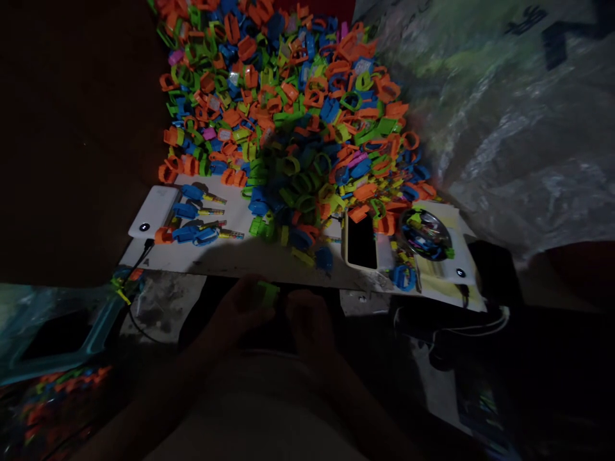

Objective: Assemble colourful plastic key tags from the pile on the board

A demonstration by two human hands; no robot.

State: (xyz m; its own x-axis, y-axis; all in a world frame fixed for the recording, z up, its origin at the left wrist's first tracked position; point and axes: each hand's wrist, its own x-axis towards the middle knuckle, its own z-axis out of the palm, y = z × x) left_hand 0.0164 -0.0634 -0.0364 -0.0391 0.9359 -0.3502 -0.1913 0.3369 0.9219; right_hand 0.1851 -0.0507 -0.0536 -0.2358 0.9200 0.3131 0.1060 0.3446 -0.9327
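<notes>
Maybe to steady it, the left hand's grip (246,303) holds a green piece (268,292); the right hand's grip (310,318) I cannot tell.

Dim light. Left grip (247,306) and right grip (309,318): bare, outlines soft in shadow. Forearms (202,349): bare near wrists, tapering; sleeve edges illegible higher up. Torso: dull greyish top (259,416), apparently plain. Lap: near-black garment (269,336); fabric and markings unreadable.
</notes>
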